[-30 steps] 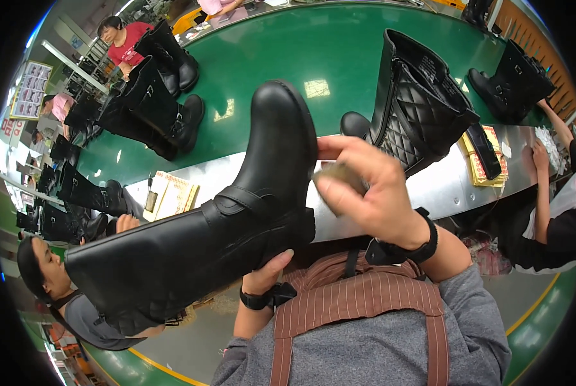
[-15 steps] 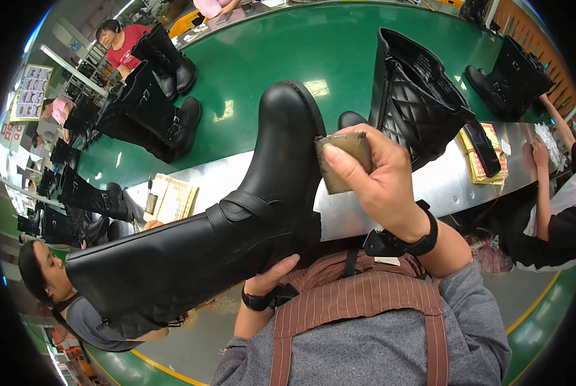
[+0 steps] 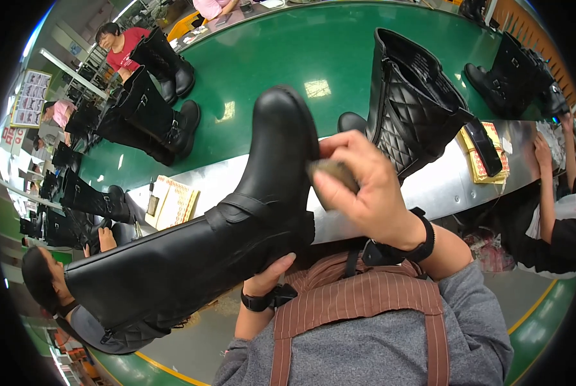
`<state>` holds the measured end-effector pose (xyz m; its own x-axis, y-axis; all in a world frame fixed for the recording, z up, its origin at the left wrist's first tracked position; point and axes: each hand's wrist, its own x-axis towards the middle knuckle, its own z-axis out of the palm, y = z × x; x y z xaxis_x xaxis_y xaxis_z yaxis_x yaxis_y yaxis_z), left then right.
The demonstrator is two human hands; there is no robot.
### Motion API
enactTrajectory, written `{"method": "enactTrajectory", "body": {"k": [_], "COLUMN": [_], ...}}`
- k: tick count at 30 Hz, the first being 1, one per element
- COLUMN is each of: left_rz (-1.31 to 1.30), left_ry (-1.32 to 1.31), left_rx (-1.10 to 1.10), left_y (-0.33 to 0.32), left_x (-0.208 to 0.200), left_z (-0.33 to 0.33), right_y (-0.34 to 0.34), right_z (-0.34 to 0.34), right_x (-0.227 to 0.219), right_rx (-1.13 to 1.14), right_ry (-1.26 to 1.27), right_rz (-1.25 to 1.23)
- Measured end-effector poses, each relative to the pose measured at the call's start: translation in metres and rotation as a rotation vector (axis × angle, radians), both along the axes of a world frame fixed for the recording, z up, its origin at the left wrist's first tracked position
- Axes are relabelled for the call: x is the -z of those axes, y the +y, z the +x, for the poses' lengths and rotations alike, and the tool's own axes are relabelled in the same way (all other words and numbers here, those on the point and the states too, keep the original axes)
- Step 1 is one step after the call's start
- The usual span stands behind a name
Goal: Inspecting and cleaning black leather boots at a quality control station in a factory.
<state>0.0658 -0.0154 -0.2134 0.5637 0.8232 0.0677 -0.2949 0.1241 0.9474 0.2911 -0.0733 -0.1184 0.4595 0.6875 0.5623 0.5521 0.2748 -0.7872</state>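
Note:
A tall black leather boot (image 3: 262, 186) lies on its side across the front of me, toe pointing away and shaft running to the lower left. A crossed strap wraps its ankle. My left hand (image 3: 272, 276) grips the boot from below near the heel; most of its fingers are hidden behind the leather. In my right hand (image 3: 365, 186) a brownish-grey square pad (image 3: 337, 175) is pinched between thumb and fingers, blurred by motion, at the edge of the boot's sole. Just beyond that hand, a black boot with a quilted shaft (image 3: 410, 106) stands upright.
A green table (image 3: 275, 51) with a metal front ledge (image 3: 227, 174) curves ahead. Paired boots (image 3: 149, 119) stand at left, more boots (image 3: 513, 77) at right. Yellow paper stacks (image 3: 172, 201) lie on the ledge, a dark phone (image 3: 483, 147) on one. Co-workers work on both sides.
My right hand has shifted slightly left and down with the pad, its fingers now reaching to the sole edge. The boot has tilted a little. At left, a co-worker's head has lowered.

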Motion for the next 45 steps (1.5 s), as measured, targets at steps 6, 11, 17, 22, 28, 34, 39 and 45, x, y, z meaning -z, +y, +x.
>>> {"method": "enactTrajectory", "body": {"k": [6,11,17,22,28,34,39,45], "left_rz": [-0.057,-0.005,-0.245,-0.142,-0.228,-0.184,-0.27,-0.353], "left_ry": [-0.087,-0.075,-0.223,-0.217,-0.196,-0.184,-0.245,-0.149], "left_rx": [0.032,-0.002,-0.012,0.076,0.098,0.114,0.042,0.109], "left_y": [0.0,0.003,0.002,0.004,0.005,0.001,0.014,0.035], "left_x": [0.009,0.007,0.02,0.022,0.024,0.019,0.01,0.042], "left_z": [-0.007,-0.01,-0.025,-0.026,-0.029,-0.017,0.015,0.049], "right_y": [-0.004,-0.005,0.003,0.015,0.0,0.006,-0.062,-0.146], "right_z": [0.005,0.004,0.012,0.012,0.011,0.013,0.032,0.128], "right_x": [-0.02,0.0,-0.017,-0.019,-0.011,-0.01,-0.005,0.032], "right_rx": [-0.132,-0.223,-0.249,-0.303,-0.391,-0.254,-0.501,0.269], "right_ry": [0.313,-0.182,0.403,0.543,0.414,0.407,-0.031,-0.027], "right_rz": [-0.144,0.076,0.065,0.063,-0.024,-0.023,-0.521,-0.748]}}
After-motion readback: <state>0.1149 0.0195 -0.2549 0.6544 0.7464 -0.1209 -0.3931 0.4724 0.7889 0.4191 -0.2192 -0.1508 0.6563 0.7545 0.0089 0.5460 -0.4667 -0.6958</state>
